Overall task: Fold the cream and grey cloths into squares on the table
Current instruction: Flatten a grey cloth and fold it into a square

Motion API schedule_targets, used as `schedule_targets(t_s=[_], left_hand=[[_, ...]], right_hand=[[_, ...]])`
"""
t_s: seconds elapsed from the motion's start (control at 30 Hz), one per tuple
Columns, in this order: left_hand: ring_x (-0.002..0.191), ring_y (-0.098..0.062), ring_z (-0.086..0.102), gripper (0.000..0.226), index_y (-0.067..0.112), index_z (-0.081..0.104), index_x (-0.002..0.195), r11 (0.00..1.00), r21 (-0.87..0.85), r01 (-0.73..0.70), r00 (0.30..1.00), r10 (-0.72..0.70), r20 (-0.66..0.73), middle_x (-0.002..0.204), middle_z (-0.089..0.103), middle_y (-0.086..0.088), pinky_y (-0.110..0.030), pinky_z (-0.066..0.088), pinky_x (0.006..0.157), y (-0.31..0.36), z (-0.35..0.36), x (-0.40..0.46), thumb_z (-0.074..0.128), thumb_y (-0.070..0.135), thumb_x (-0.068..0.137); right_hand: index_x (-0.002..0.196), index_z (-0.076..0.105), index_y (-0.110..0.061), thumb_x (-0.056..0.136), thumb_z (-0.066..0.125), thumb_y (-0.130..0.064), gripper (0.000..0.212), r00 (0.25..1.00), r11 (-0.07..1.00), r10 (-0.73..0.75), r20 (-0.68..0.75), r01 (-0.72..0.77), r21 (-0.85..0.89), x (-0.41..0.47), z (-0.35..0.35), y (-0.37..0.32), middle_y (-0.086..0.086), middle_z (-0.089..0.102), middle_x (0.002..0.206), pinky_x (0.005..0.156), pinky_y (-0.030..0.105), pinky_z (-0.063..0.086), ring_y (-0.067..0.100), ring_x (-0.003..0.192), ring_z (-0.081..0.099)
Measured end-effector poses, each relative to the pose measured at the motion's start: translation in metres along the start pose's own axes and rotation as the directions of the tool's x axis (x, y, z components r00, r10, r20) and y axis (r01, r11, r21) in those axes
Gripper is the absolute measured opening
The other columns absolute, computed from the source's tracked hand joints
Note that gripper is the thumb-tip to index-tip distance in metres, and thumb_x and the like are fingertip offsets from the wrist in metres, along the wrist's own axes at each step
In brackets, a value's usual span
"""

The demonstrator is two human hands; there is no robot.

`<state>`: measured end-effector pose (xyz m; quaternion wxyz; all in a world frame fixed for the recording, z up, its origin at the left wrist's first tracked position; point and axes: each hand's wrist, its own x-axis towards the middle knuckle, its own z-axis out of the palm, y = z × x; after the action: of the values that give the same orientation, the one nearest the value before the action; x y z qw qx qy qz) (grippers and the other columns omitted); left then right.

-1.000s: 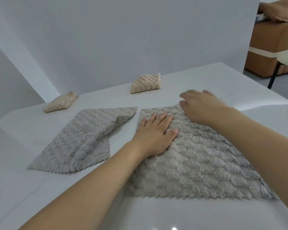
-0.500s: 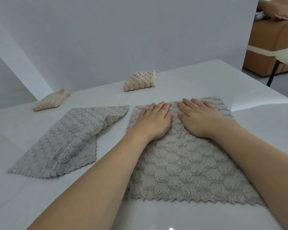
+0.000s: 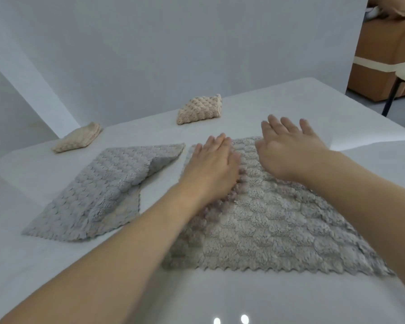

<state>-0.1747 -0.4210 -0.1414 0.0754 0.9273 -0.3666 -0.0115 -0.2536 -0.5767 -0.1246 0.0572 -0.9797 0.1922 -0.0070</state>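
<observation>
Now the grey cloth (image 3: 278, 220) is pressed flat at twelve o'clock by both hands, left hand (image 3: 211, 164) and right hand (image 3: 288, 148), fingers straight, for folding.

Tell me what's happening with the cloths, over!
Both hands open: left hand flat on near grey cloth, right hand over its far edge. Other grey cloth unfolded, corner flipped. Two cream cloths already folded. Nothing blocking.
</observation>
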Motion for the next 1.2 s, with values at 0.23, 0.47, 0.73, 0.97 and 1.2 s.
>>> schedule_targets(t_s=[0.23, 0.47, 0.73, 0.97, 1.2], left_hand=[[0.15, -0.01, -0.01, 0.061, 0.023, -0.004, 0.157, 0.989, 0.073, 0.126, 0.98, -0.135, 0.146, 0.164, -0.01, 0.007, -0.036, -0.007, 0.122, -0.033, 0.006, -0.028, 0.007, 0.048, 0.103], [0.149, -0.008, -0.012, 0.06, 0.021, -0.002, 0.157, 0.999, 0.037, -0.004, 0.996, 0.001, 0.089, 0.164, -0.01, 0.007, -0.035, -0.007, 0.122, 0.015, 0.008, -0.077, 0.012, 0.045, 0.104], [0.148, -0.01, -0.019, 0.069, 0.02, -0.007, 0.156, 0.989, 0.113, 0.096, 0.994, -0.101, 0.036, 0.163, -0.017, 0.005, -0.035, -0.014, 0.12, -0.007, -0.002, -0.101, -0.001, 0.054, 0.097], [0.143, 0.002, -0.024, 0.068, 0.031, -0.015, 0.154, 0.989, 0.126, 0.079, 0.976, -0.102, 0.191, 0.161, -0.02, 0.016, -0.031, -0.013, 0.12, -0.038, -0.006, -0.135, -0.002, 0.059, 0.094], [0.15, -0.012, -0.011, 0.057, 0.016, 0.004, 0.157, 1.0, -0.014, 0.016, 0.996, -0.017, -0.085, 0.165, -0.006, 0.002, -0.035, -0.009, 0.121, 0.016, -0.031, -0.033, 0.02, 0.035, 0.106]], right_hand=[[0.155, -0.003, -0.019, 0.101, 0.008, -0.041, 0.059, 0.992, 0.994, 0.084, 0.091, -0.09, 0.06, -0.039, 0.018, 0.029, -0.002, -0.012, 0.162, 0.12, 0.042, -0.006, 0.017, 0.149, -0.01], [0.155, -0.001, -0.016, 0.102, 0.009, -0.039, 0.059, 0.996, 0.988, -0.088, -0.01, 0.088, 0.123, -0.08, 0.029, -0.012, 0.001, -0.009, 0.162, 0.12, 0.04, -0.005, 0.017, 0.149, -0.008], [0.153, -0.009, -0.013, 0.099, 0.001, -0.041, 0.062, 1.0, 0.999, -0.009, 0.017, 0.008, 0.053, -0.097, 0.017, -0.016, 0.004, -0.017, 0.161, 0.12, 0.042, -0.008, 0.02, 0.148, -0.015], [0.154, -0.008, -0.018, 0.099, 0.003, -0.045, 0.062, 0.998, 0.999, -0.001, 0.064, -0.002, 0.048, -0.117, 0.024, 0.008, -0.001, -0.015, 0.161, 0.12, 0.037, -0.008, 0.014, 0.148, -0.014], [0.154, -0.001, -0.011, 0.103, 0.012, -0.038, 0.06, 0.994, 0.992, -0.108, -0.036, 0.11, 0.064, -0.026, 0.008, -0.023, 0.006, -0.009, 0.162, 0.12, 0.044, -0.006, 0.021, 0.149, -0.009]])
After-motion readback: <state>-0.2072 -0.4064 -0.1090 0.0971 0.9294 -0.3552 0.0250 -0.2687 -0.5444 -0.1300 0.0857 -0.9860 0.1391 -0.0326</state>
